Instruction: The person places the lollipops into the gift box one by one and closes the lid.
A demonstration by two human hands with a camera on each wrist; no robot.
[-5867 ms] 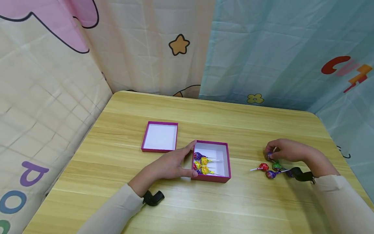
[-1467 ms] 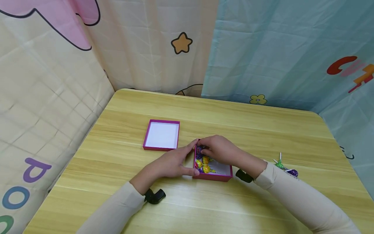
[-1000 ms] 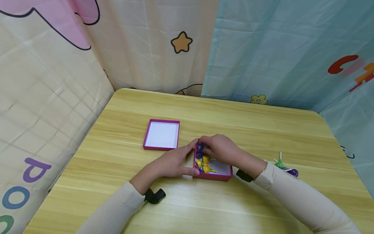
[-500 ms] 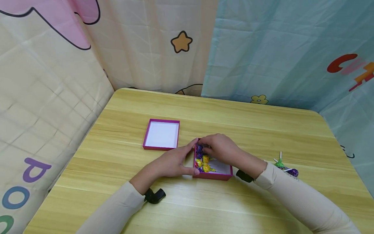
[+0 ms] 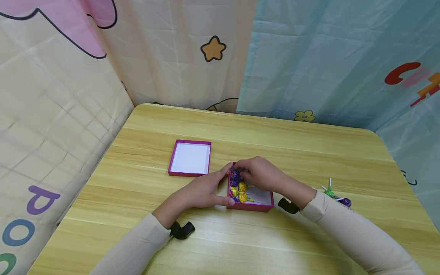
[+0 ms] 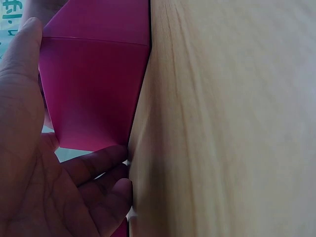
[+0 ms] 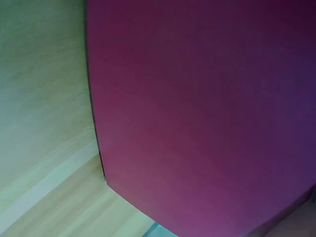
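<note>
A magenta box (image 5: pixel 250 208) sits mid-table with several purple and yellow lollipops (image 5: pixel 242 187) along its left side. My left hand (image 5: pixel 209 188) lies flat against the box's left wall, with the index finger at the far corner and the thumb at the near corner. In the left wrist view its fingers (image 6: pixel 98 160) touch the magenta wall (image 6: pixel 94 94). My right hand (image 5: pixel 258 173) reaches into the far part of the box, fingers curled down on a purple lollipop (image 5: pixel 235 177). The right wrist view shows only the box's wall (image 7: pixel 207 108) and the table (image 7: pixel 44 89).
The box's lid (image 5: pixel 190 158) lies upside down, up and left of the box. A green lollipop (image 5: pixel 329 193) and a purple one (image 5: pixel 345 202) lie loose on the wooden table (image 5: pixel 275 141) at the right. Printed curtains close off the back and sides.
Since 5.9 s ago my right hand has left the loose pile, which is now smaller, and gone into the box. Over the last 1.5 s both hands have barely shifted.
</note>
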